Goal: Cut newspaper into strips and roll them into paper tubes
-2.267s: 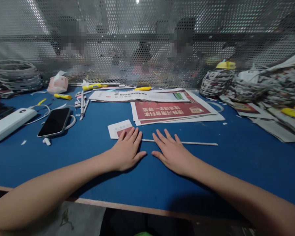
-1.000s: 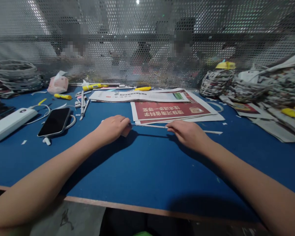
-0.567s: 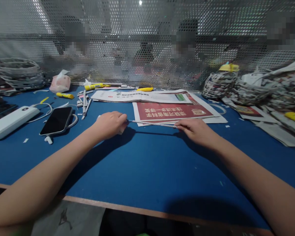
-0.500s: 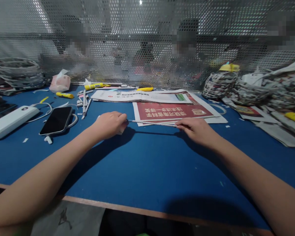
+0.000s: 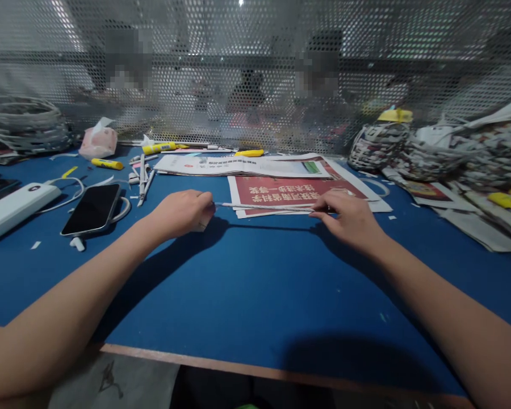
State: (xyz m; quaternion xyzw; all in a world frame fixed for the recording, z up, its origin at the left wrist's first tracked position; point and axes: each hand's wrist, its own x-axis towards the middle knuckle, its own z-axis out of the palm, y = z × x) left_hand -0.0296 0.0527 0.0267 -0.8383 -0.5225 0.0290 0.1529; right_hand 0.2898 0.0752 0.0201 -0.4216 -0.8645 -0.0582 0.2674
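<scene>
A thin, pale rolled paper stick [image 5: 268, 208] stretches from side to side between my hands, held above the blue table top [image 5: 255, 284] with its shadow below. My left hand [image 5: 183, 213] is closed round its left end; a pale paper edge shows under those fingers. At the right end, my right hand [image 5: 344, 215] pinches the stick between thumb and fingers. Just behind it lies a red printed newspaper sheet [image 5: 276, 190], with a folded white newspaper [image 5: 238, 166] on its far part.
To the left lie a phone [image 5: 92, 210], a white power bank [image 5: 19, 210], an earbud [image 5: 77, 244] and yellow glue sticks [image 5: 107, 163]. Woven paper baskets [image 5: 377, 146] stand on the right, another basket [image 5: 23, 122] at far left. A perforated metal screen [image 5: 221, 74] closes the back, people behind it.
My right hand has shifted slightly right and its fingers have opened out a little around the stick's end. My left hand has drifted a little left, still closed on the stick.
</scene>
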